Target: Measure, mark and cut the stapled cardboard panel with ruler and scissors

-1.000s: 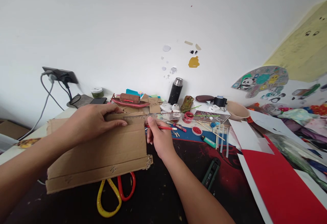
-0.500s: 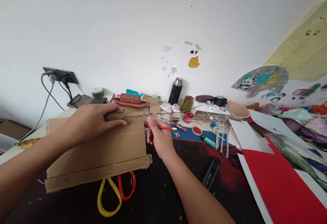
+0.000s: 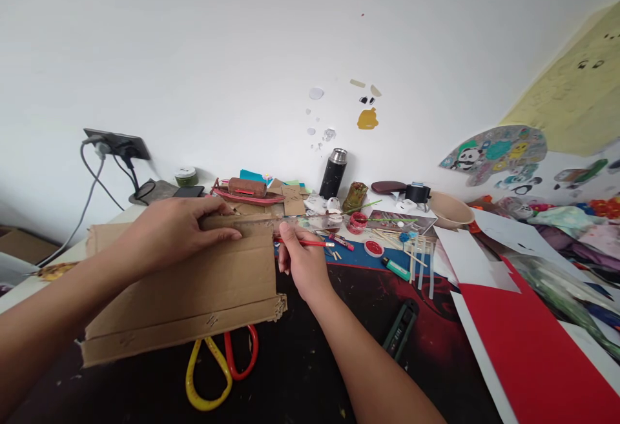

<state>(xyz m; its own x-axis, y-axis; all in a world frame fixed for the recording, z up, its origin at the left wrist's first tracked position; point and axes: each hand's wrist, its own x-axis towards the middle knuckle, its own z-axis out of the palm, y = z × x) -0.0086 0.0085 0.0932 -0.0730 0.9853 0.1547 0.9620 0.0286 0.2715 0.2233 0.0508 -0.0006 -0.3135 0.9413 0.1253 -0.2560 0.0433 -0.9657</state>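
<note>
Cardboard [image 3: 194,288]: largest piece, at 8 o'clock from the centre of view. Positions below taken from its middle, 12 pointing away from the wearer.

Ruler [image 3: 317,221]: clear, along the far part of the cardboard, overhanging its edge toward 2 o'clock. Judgement: the overhang lets it pivot, so pressure is best put over the cardboard, at two spread points.

Left hand [image 3: 169,227]: near 12, thumb on the near side of the ruler, index finger on the far side. Cannot tell whether it pinches or merely presses. Its placement should suit steadying ruler and cardboard together.

Right hand [image 3: 303,259]: at 2 o'clock, thumb and bent fingers closed round a slim item, noted last. Thumb tip beside or on the ruler; contact unclear.

Scissors [image 3: 225,367]: handles, one yellow and one red, project from under the near edge, 5 to 6 o'clock. If the blades lie beneath, they could rock the cardboard; sliding them out would give flatter support.

Pencil [image 3: 314,242]: red, grasped by the right hand, eraser end toward 3. Tip hidden. For a clean mark: tip tight to the ruler, constant lean, light stroke.
</note>
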